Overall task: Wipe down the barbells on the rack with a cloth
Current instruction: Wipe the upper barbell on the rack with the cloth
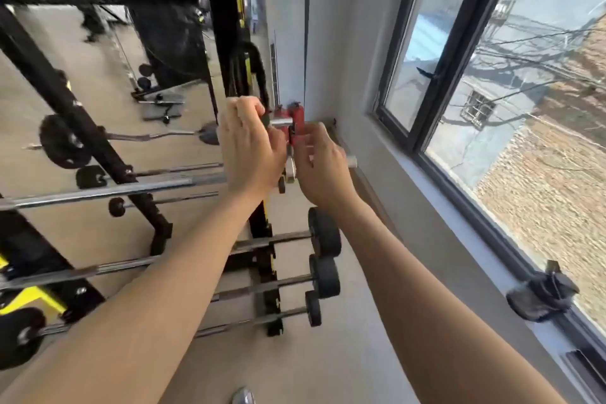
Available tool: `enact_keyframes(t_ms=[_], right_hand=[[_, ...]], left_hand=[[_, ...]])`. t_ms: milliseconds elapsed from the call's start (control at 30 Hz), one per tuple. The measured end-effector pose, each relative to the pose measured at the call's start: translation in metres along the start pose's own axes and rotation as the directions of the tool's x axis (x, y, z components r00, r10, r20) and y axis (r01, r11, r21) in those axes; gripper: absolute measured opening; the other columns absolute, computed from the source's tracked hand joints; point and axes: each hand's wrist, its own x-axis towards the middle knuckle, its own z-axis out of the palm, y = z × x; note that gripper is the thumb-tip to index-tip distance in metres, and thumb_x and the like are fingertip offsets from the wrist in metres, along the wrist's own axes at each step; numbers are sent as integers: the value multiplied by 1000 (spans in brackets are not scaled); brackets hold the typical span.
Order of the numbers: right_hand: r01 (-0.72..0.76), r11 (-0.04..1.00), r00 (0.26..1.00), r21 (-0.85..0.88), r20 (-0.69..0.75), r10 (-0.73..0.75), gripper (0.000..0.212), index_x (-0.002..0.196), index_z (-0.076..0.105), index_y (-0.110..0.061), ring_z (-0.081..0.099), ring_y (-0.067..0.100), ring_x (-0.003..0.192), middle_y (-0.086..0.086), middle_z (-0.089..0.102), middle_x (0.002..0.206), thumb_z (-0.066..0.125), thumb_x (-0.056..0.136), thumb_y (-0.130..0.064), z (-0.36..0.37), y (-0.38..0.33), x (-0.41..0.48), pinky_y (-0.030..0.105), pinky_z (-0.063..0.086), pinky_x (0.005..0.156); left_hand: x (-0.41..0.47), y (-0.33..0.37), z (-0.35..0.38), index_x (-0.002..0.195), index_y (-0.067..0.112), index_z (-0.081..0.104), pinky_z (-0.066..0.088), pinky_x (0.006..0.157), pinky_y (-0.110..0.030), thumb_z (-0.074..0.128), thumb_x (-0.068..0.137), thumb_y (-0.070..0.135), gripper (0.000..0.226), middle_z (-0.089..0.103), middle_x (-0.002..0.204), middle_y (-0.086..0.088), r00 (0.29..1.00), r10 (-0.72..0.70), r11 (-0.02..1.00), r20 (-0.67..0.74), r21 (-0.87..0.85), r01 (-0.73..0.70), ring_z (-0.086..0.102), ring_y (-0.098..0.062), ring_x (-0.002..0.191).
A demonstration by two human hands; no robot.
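Note:
A black and yellow rack (pixel 262 220) holds several barbells (pixel 282 282) with black end plates, stacked one below another. At the top, both hands meet at a red clamp collar (pixel 292 121). My left hand (pixel 249 144) curls its fingers round a short silver bar end (pixel 282 122), with something small and dark at the fingertips. My right hand (pixel 323 167) wraps round a barbell sleeve whose silver tip (pixel 351 161) pokes out past it, fingertips against the collar. A dark crumpled cloth (pixel 541 297) lies on the windowsill, away from both hands.
A long chrome barbell (pixel 114 190) runs off to the left across the rack uprights (pixel 65 102). A grey wall (pixel 354 43) and a dark-framed window (pixel 459 75) close in on the right. A mirror (pixel 170 43) behind the rack reflects gym gear.

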Motion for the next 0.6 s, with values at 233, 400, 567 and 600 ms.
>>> enact_keyframes(t_ms=[233,400,567,600], right_hand=[[-115,942,992,316,-14,126,62,161,23,-33,57,-14,108,-22,51,124,54,108,-27,53,-45,74,29,49,105],[-95,986,944,138,-301,133,24,120,72,-15,64,-5,76,-15,70,84,53,104,-15,69,-44,101,14,48,66],[1,984,802,177,-588,105,20,108,73,-10,60,-12,77,-21,64,82,54,102,-9,60,-62,115,6,41,67],[37,985,778,171,-623,78,20,108,73,-10,60,-13,79,-22,64,83,55,101,-7,58,-68,116,6,42,68]], left_hand=[[45,-59,9,146,1,43,37,94,-9,41,109,41,55,56,135,-12,995,-65,973,76,-216,80,58,-17,116],[57,-90,16,128,5,58,51,78,-16,37,113,32,38,66,104,-2,992,-6,962,127,-270,41,62,-8,89],[83,-86,7,121,-4,60,45,80,-8,42,112,15,28,67,102,-10,1000,-14,936,-13,-351,9,59,-7,90],[87,-82,3,123,-5,60,46,86,-10,41,111,11,27,68,106,-11,999,-11,926,-45,-378,-7,60,-8,94]])
